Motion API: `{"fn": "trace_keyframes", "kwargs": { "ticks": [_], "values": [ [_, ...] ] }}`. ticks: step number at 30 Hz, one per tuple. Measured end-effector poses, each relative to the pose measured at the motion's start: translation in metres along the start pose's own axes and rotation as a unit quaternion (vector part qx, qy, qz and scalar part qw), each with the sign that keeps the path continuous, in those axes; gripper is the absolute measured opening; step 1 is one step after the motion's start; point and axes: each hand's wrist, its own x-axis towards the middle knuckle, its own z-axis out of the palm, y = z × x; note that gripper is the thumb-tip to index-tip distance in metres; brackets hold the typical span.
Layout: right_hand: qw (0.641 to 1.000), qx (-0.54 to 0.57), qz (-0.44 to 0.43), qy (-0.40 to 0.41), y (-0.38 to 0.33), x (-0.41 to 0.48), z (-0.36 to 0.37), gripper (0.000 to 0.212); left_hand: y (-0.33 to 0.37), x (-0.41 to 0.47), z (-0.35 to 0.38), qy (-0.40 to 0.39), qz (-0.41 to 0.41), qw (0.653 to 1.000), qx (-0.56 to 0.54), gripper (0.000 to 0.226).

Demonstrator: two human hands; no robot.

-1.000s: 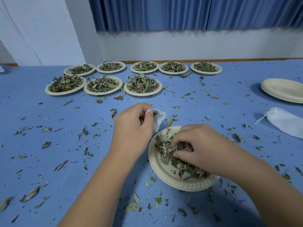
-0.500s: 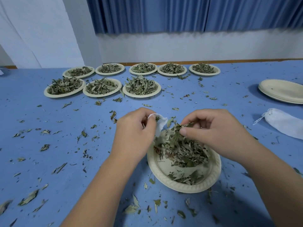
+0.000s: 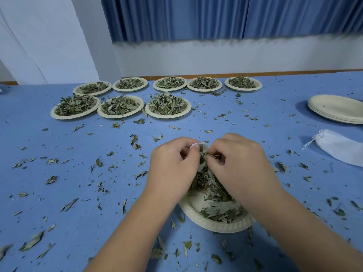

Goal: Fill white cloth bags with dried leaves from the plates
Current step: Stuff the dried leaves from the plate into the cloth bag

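A cream paper plate (image 3: 198, 214) with dried leaves (image 3: 220, 213) lies on the blue table in front of me. Above its far edge my left hand (image 3: 172, 169) pinches the rim of a small white cloth bag (image 3: 196, 144), which is mostly hidden behind both hands. My right hand (image 3: 241, 167) grips a bunch of dried leaves (image 3: 206, 173) and holds it right against the bag's mouth. Loose leaves trail from the bunch down to the plate.
Several plates of dried leaves (image 3: 168, 107) stand in two rows at the back. A stack of empty plates (image 3: 335, 108) sits at the right edge, with a filled white bag (image 3: 339, 150) in front of it. Leaf bits litter the blue table (image 3: 78, 193).
My right hand lifted a bunch of leaves off the plate and brought it left to the bag's mouth. The left hand kept holding the bag.
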Motion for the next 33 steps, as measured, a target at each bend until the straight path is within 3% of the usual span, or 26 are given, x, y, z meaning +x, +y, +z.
{"fn": "trace_keyframes", "kwargs": {
  "ticks": [12,16,20,24,33],
  "values": [
    [1.0,-0.006,-0.007,0.004,-0.002,0.001,0.005,0.014,0.008,-0.004,0.005,-0.029,-0.066,0.992,-0.103,0.019],
    [0.988,0.145,0.051,0.021,0.002,0.001,-0.001,0.008,0.009,-0.002,0.002,-0.016,-0.076,0.989,-0.123,0.019],
    [0.94,0.306,0.146,-0.038,0.005,0.002,-0.007,0.016,0.011,-0.002,0.003,-0.015,-0.078,0.989,-0.127,0.021],
    [0.947,0.278,0.139,-0.081,0.006,0.003,-0.011,0.031,0.008,0.0,0.002,-0.015,-0.099,0.985,-0.139,0.02],
    [0.982,0.176,0.057,0.03,0.001,0.0,-0.001,0.013,0.01,-0.003,0.001,-0.045,-0.098,0.977,-0.186,0.022]
  ]
}}
